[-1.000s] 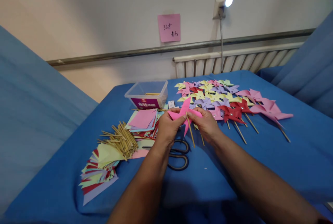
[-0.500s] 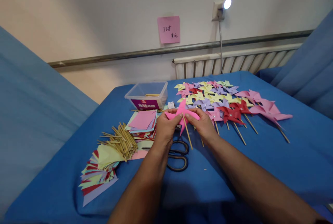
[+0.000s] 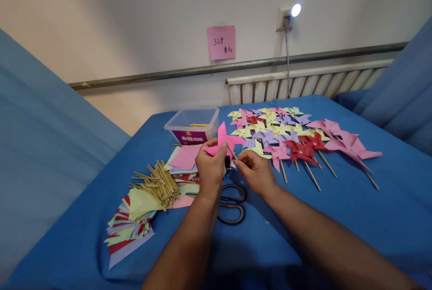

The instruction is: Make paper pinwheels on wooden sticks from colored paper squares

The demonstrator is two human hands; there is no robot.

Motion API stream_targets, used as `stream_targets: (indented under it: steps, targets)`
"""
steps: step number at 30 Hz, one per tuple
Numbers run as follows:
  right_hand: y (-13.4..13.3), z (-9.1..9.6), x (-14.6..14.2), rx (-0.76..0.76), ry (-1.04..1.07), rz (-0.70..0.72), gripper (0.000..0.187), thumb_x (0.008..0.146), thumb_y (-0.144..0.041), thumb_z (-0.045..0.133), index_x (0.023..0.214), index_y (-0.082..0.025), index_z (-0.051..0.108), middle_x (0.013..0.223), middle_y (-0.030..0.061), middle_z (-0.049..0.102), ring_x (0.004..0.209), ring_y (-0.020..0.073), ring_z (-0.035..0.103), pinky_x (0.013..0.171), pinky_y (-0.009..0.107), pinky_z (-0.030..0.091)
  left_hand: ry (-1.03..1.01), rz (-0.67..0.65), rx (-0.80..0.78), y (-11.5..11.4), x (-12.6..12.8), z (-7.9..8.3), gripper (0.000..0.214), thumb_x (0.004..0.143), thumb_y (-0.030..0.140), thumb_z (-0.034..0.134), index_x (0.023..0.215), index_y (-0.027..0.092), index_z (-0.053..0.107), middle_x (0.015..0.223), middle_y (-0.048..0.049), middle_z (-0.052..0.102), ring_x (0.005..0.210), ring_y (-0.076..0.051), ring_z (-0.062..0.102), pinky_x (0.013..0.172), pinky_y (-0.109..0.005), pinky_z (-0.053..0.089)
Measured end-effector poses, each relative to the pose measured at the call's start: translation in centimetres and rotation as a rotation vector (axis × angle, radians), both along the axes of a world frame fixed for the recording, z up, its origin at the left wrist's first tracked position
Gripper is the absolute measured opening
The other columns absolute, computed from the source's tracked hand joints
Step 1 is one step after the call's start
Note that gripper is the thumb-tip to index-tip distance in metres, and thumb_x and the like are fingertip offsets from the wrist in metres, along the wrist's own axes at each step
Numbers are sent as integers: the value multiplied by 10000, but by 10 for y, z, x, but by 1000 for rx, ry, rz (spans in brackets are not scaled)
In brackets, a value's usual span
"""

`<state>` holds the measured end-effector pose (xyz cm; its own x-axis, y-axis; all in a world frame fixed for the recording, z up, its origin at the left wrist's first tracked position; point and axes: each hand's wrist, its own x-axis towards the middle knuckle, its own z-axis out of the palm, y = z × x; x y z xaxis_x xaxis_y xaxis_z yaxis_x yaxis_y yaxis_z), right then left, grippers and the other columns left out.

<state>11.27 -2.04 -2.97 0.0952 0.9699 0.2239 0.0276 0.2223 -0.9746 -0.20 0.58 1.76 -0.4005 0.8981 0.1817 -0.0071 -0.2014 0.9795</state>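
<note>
A bright pink paper pinwheel (image 3: 222, 136) is pinched in my left hand (image 3: 211, 166), its blades fanning out above the fingers. My right hand (image 3: 258, 172) grips the pinwheel's thin wooden stick (image 3: 232, 151) close to its lower end, with thumb and fingertips together. Below the hands lie scissors (image 3: 232, 204) with black handles, their blades partly hidden by my left forearm. Just behind the stick sits a small black object (image 3: 228, 162), mostly covered. Stacked paper squares (image 3: 184, 157) lie left of my left hand.
Finished pinwheels (image 3: 280, 128) in several colours cover the back right of the blue cloth (image 3: 324, 236). A clear plastic box (image 3: 193, 123) stands at the back. Wooden sticks (image 3: 160, 184) and fanned paper sheets (image 3: 130, 229) lie at left. Blue curtains (image 3: 43, 155) hang on both sides.
My right hand has left the pinwheel's blades and moved down to the stick. The pinwheel has shifted left and tilted in my left hand, its stick now slanting to the right.
</note>
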Motion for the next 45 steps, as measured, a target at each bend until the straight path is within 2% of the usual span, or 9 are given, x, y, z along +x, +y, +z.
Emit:
stream_targets:
  steps: [6,12,15,20,27,30,33,38,45]
  targets:
    - [8,9,4,-143,317,23,326,672,-502,754,709,-215,604,586,-20,633,497,139,572,508,275,429,-118,-226,61,-7,3,8,389,741,468,713,964,151,677,889,-85,738,763,-171,676,712,-284,506]
    - [7,16,7,-225,479,128,338,647,-488,785,738,-200,632,636,-5,662,520,126,592,545,273,442,-100,-39,123,-1,-1,6,351,678,358,772,958,167,680,987,-72,713,905,-164,654,819,-279,486]
    - [5,15,6,-223,485,176,328,665,-482,783,748,-197,642,644,-5,669,523,124,595,562,275,445,-166,-121,35,2,-2,3,377,659,369,785,955,161,678,968,-61,700,855,-147,641,781,-269,483]
    - [3,13,2,-215,411,207,338,686,-495,771,749,-190,642,635,-11,669,522,126,605,542,261,434,-262,-311,-72,-1,1,-1,343,653,379,798,879,151,675,760,-16,666,659,-115,596,669,-258,470]
    - [3,10,-1,-242,417,285,358,621,-498,814,710,-193,651,629,-11,675,530,132,605,562,267,447,-280,-239,-52,-1,1,-2,308,604,319,831,813,144,688,708,-1,657,616,-99,575,620,-230,448]
    - [7,7,2,-208,468,228,329,650,-490,807,720,-196,678,660,-8,677,588,135,608,605,273,463,-364,-225,-80,1,2,-2,336,561,288,848,805,124,685,715,-8,672,619,-103,586,631,-233,462]
    - [11,6,7,-143,555,159,295,683,-459,805,771,-196,704,703,-6,687,622,123,596,625,262,464,-434,-291,-140,0,3,0,355,550,259,853,826,107,690,734,-27,692,624,-115,606,641,-240,479]
    - [15,7,13,-80,635,160,264,660,-370,841,805,-200,699,697,-26,673,589,102,569,590,240,457,-467,-467,-240,-5,5,0,306,585,226,840,826,97,703,718,-35,690,602,-103,597,624,-221,480]
    - [13,11,15,-159,670,144,291,617,-352,859,701,-188,634,597,-56,595,509,72,495,509,203,402,-468,-496,-270,-9,8,2,310,547,215,857,793,119,693,691,-16,673,586,-98,583,599,-216,470]
